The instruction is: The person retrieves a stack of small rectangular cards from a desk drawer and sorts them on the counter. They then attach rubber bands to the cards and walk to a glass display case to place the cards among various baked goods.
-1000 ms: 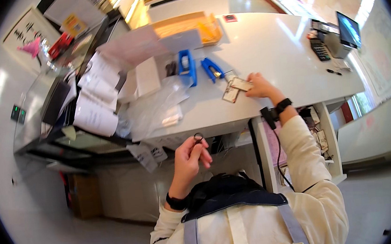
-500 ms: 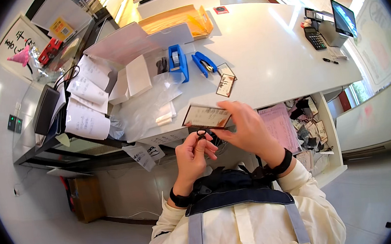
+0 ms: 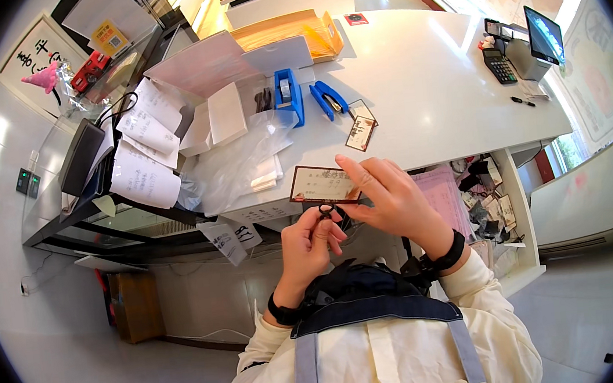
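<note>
In front of the counter's near edge, my right hand (image 3: 398,203) pinches a small printed card (image 3: 320,183) with a dark border between thumb and fingers. The card is tilted with its printed face toward me. Just below it, my left hand (image 3: 304,246) is closed, its thumb and forefinger gripping a small black ring-shaped piece (image 3: 327,210). The ring is close under the card's lower edge; whether they touch, I cannot tell. Beyond the card, two similar cards (image 3: 360,133) lie overlapping on the counter beside a blue stapler (image 3: 329,99).
A blue tape dispenser (image 3: 288,99), white boxes (image 3: 227,116) and clear plastic bags (image 3: 226,162) crowd the counter's left. An open drawer (image 3: 522,222) with pink paper and loose cards juts out at my right. A calculator (image 3: 499,67) and a screen (image 3: 543,32) stand far right.
The card in my right hand has turned, so its printed face shows more fully. My left hand still grips the black ring. The whole view has shifted slightly.
</note>
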`<state>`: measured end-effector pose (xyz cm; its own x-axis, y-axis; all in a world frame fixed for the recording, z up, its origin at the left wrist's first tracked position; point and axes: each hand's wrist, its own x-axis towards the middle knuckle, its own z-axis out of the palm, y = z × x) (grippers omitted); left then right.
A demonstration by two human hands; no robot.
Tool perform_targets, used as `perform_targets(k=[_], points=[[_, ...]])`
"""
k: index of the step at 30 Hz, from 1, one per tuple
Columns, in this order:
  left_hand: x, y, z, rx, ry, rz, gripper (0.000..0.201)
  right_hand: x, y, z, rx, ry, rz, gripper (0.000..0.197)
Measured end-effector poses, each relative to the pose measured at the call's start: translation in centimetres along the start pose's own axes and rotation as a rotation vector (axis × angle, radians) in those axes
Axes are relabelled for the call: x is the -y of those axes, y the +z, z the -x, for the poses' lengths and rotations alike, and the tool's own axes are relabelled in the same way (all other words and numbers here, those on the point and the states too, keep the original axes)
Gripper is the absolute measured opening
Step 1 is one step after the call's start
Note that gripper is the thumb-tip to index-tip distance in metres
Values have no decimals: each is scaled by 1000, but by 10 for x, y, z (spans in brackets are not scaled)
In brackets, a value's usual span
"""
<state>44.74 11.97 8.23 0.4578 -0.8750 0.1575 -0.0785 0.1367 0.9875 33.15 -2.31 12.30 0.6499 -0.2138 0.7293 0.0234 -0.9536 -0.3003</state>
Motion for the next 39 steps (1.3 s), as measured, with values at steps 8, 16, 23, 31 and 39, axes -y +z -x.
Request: perform_targets(k=[8,16,23,31,39], points=[[-3,2,6,-12,-9,5,18,1,-5,2,0,-17,6,62],[3,3,11,-5,-13,7,19,5,-9,6,116,-65,-41,63],[8,3,13,56,-33,6,25,7,-16,11,234,-55,-18,59],[16,-6,14,116,-240,-43,24,-5,6,37,247,4,16,67],[50,-6,11,70,-361,-131,21,-77,-80,163,53,783,238,26]])
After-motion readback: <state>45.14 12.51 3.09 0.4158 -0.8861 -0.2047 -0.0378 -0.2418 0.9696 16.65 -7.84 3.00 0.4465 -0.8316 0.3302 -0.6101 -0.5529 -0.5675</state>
